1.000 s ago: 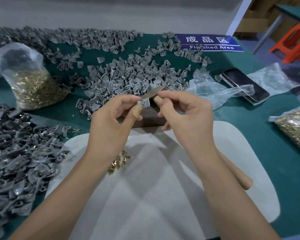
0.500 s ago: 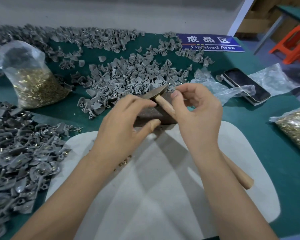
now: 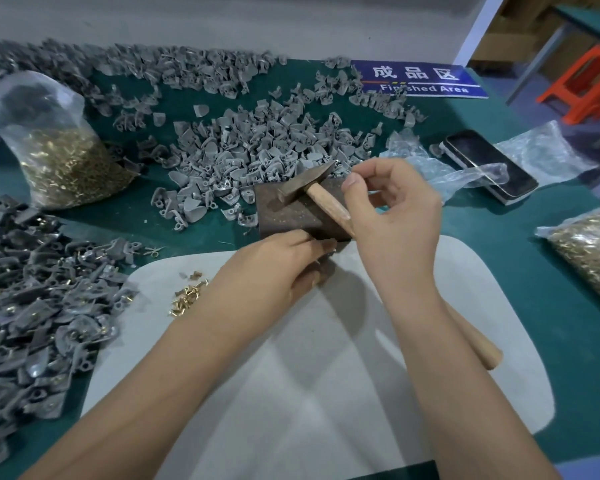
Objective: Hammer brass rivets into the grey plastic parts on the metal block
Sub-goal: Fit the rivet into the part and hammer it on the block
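Observation:
The dark metal block [image 3: 291,211] sits on the green table just beyond the white mat [image 3: 326,375]. A hammer [image 3: 303,185] lies with its head on the block, and its wooden handle runs back under my right wrist. My left hand [image 3: 281,271] is at the block's near edge with its fingers curled down. It holds the grey plastic part, which the fingers hide. My right hand [image 3: 395,220] hovers over the hammer handle with the thumb raised and the fingers loosely curled. Nothing shows in its grip. Loose brass rivets [image 3: 187,296] lie on the mat by my left forearm.
A heap of grey parts [image 3: 257,143] lies behind the block and another pile [image 3: 32,289] at the left. Bags of rivets stand at the left [image 3: 66,161] and right [image 3: 589,261]. A phone [image 3: 489,164] and crumpled plastic lie to the right, and a blue sign [image 3: 420,79] at the back.
My left hand came down from in front of me to the block's near edge with the part. My right hand let go of the part and drew back over the hammer handle.

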The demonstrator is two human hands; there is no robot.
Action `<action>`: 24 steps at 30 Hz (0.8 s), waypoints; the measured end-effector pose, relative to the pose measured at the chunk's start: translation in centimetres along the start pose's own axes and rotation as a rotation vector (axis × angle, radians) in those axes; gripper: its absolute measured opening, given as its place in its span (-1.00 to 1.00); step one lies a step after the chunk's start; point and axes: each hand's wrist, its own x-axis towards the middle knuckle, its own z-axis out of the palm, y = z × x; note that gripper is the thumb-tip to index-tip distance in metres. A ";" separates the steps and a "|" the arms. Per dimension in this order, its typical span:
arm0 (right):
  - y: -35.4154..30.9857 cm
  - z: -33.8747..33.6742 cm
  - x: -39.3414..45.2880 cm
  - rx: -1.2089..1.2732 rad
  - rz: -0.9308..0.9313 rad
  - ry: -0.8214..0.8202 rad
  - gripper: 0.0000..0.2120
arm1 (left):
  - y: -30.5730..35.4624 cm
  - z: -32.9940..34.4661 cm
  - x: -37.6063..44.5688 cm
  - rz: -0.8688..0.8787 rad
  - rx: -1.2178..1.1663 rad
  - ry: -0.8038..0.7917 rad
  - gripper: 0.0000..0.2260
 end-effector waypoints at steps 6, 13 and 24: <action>0.0 0.0 0.0 -0.014 0.007 -0.047 -0.92 | -0.4 0.1 -0.2 -0.036 -0.078 0.046 -0.85; 0.0 0.0 0.0 -0.025 0.003 -0.060 -0.92 | -0.3 0.1 -0.2 -0.013 -0.123 0.065 -0.69; -0.1 0.1 -0.3 -0.112 -0.040 -0.139 -0.96 | -2.6 -0.7 0.5 -0.346 -0.596 0.545 -0.93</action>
